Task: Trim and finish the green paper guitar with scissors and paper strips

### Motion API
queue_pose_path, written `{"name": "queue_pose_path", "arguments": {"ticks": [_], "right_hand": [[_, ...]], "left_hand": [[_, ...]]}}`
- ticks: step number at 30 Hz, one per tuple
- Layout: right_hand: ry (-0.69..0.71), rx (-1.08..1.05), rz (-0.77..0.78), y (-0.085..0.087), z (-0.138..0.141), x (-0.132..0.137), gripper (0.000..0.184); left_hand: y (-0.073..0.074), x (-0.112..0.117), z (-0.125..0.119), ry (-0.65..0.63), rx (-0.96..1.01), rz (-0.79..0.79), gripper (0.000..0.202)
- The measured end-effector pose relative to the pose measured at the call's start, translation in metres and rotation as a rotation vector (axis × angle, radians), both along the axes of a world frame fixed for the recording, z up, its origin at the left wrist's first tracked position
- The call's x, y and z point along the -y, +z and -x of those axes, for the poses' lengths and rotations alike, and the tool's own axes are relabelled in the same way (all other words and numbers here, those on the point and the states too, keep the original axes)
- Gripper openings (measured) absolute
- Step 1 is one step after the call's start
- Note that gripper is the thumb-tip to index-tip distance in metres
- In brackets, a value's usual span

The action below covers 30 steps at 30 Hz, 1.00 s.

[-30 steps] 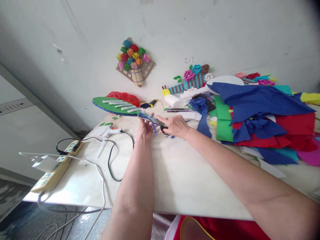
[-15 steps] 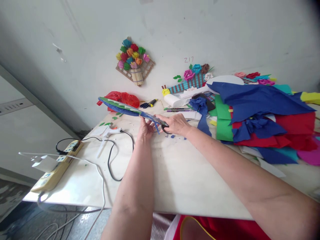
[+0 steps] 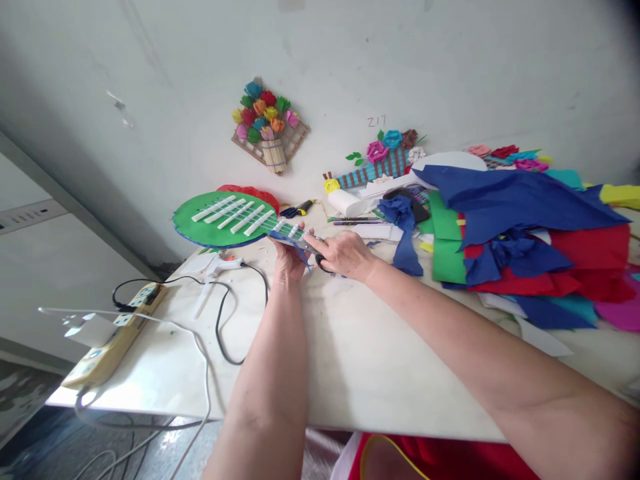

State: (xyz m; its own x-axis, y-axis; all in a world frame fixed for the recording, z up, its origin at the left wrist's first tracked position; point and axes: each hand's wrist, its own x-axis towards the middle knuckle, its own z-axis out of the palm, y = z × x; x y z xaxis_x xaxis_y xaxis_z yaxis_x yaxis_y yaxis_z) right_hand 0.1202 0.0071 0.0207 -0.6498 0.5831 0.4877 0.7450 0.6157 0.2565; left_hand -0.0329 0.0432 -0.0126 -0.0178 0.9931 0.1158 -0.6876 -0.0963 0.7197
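Observation:
A handmade toy lute with a round green face, white bars, thin strings and a blue rim is held above the table, its body to the left and neck to the right. From below, my left hand is closed around the neck. My right hand grips a pair of scissors with dark handles, the blades lying along the neck's near side. A thin blue strip dangles from the neck between my hands. Parts of the blades and my left fingers are hidden.
A white glue gun lies left, its cord near the power strip. Blue crepe paper, red and green sheets are piled right. Behind are pliers, pencils and a red bundle. A flower craft hangs on the wall.
The toy lute has turned from edge-on so its green face with white bars shows. Both hands stay on the neck and the scissors, with only slight movement.

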Motion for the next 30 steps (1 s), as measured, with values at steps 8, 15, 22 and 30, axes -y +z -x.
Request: {"name": "queue_pose_path", "arguments": {"ticks": [8,15,22,30], "right_hand": [[-0.05,-0.105,0.09,-0.003,-0.001,-0.004,0.069],[-0.083,-0.151,0.164,-0.004,-0.005,-0.009,0.07],[-0.081,-0.186,0.189,-0.004,-0.005,-0.011,0.068],[-0.086,-0.154,0.209,-0.006,-0.003,-0.013,0.07]], "left_hand": [[-0.009,-0.013,0.002,0.003,0.036,-0.03,0.057],[-0.012,-0.018,-0.006,0.101,-0.016,0.05,0.054],[-0.008,-0.014,-0.022,0.247,0.004,0.059,0.057],[-0.008,-0.008,-0.029,0.377,-0.04,0.152,0.061]]}}
